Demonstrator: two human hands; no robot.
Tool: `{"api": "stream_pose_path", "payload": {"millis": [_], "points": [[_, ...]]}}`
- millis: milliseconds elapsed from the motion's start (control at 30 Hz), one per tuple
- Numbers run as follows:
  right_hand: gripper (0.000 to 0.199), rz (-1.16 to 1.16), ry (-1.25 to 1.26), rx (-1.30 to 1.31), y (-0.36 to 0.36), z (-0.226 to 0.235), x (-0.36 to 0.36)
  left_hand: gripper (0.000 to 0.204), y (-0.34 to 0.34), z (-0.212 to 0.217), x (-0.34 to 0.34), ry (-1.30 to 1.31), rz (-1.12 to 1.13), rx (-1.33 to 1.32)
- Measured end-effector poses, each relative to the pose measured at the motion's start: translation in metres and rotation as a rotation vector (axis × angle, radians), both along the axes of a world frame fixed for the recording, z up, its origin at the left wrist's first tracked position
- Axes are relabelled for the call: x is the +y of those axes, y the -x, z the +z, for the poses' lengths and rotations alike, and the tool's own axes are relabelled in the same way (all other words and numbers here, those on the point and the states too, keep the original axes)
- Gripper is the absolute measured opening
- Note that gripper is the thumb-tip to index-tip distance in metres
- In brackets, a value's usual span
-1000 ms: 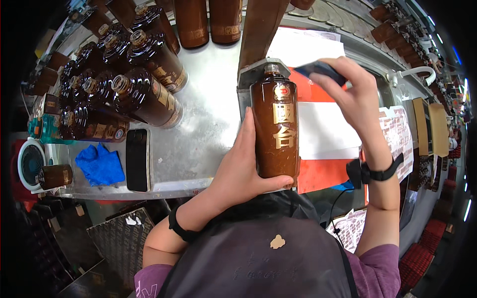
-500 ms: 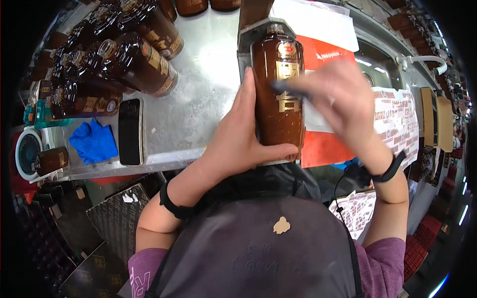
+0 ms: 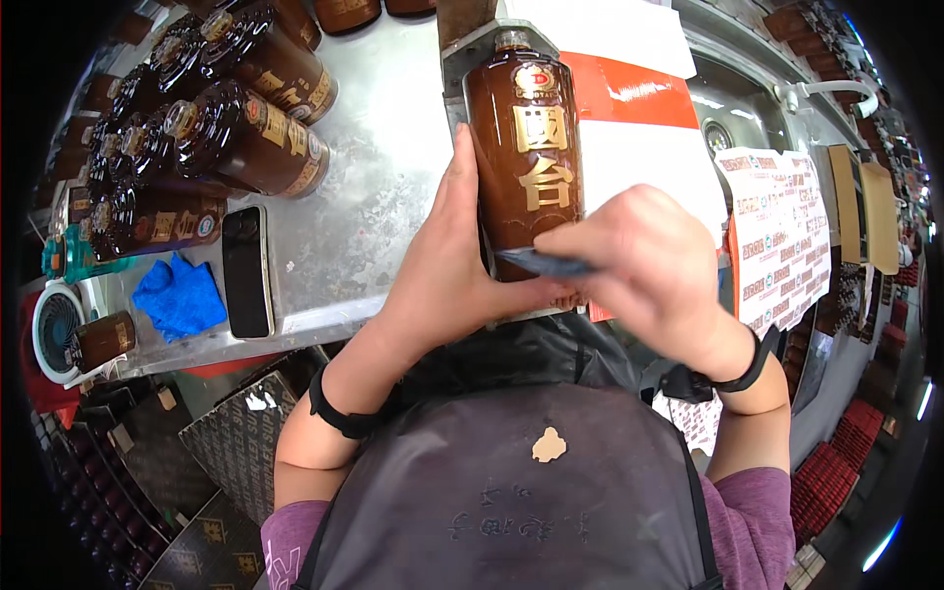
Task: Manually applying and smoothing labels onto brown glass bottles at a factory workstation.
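Note:
A brown glass bottle with gold lettering lies on its back in an angled metal holder, its neck pointing away from me. My left hand grips its lower end, with the fingers along the left side and the thumb across the base. My right hand is closed on a thin blue-grey flat tool, blurred by motion, so its exact kind cannot be made out. The tool's tip is over the bottle's lower front, below the gold lettering and close to my left thumb.
Several similar brown bottles crowd the metal table at the left. A phone, a blue cloth and a small fan lie nearer. White and red sheets and a sink are at the right.
My right hand has moved the tool from the gold lettering down toward the bottle's base, uncovering the lettering. The left hand keeps its grip. The whole view has shifted slightly.

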State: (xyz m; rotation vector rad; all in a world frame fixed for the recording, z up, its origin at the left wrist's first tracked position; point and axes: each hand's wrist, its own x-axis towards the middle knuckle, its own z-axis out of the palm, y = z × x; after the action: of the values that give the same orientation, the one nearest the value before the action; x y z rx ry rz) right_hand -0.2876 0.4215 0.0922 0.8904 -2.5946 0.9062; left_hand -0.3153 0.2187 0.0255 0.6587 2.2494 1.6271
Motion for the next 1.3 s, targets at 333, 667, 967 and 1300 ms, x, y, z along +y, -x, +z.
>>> {"api": "stream_pose_path", "payload": {"millis": [333, 667, 967, 1300], "points": [[0.022, 0.018, -0.020, -0.073, 0.052, 0.015, 0.023, 0.135, -0.004, 0.005, 0.002, 0.003, 0.037, 0.018], [0.021, 0.092, -0.174, -0.182, 0.079, 0.044, -0.001, 0.142, -0.001, 0.001, -0.001, 0.067, 0.019, 0.097], [0.021, -0.187, -0.252, 0.059, 0.121, 0.041, 0.018, 0.141, 0.000, -0.001, -0.002, -0.004, 0.014, 0.053], [0.007, 0.030, -0.260, 0.303, 0.060, 0.006, -0.020, 0.118, -0.001, -0.005, -0.010, 0.055, -0.029, -0.073]]}}
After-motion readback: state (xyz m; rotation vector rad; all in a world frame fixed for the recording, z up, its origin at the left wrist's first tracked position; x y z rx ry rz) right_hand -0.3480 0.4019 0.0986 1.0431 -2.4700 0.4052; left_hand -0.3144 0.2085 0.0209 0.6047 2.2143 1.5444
